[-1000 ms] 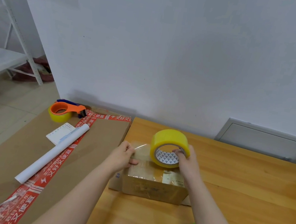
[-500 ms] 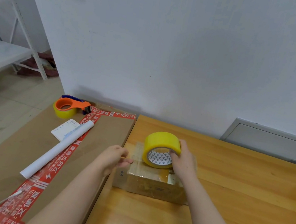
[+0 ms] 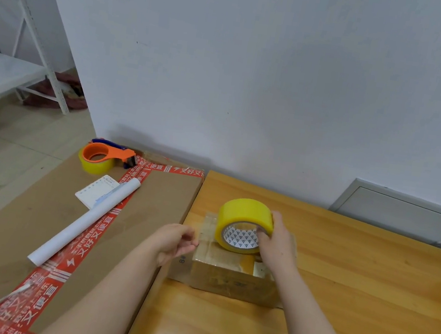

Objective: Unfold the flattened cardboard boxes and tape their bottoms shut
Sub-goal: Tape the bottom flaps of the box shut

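Head view: taping the bottom of a small box, with a few ways for the strip to go astray.

At far left a tape dispenser (image 3: 100,159) sits idle on a flat cardboard sheet (image 3: 19,222). The left hand (image 3: 174,241) is curled at the left edge of the cardboard box (image 3: 230,281); whether it pinches the clear tape strip (image 3: 208,222) I cannot tell. If that end is loose, it could lift or fold onto itself. The yellow tape roll (image 3: 244,213) stands on edge on the box top, and the right hand (image 3: 278,250) grips it with fingers in the core. A skewed pull would likely wrinkle the strip or miss the seam, and the light box could slide on the desk (image 3: 353,286).
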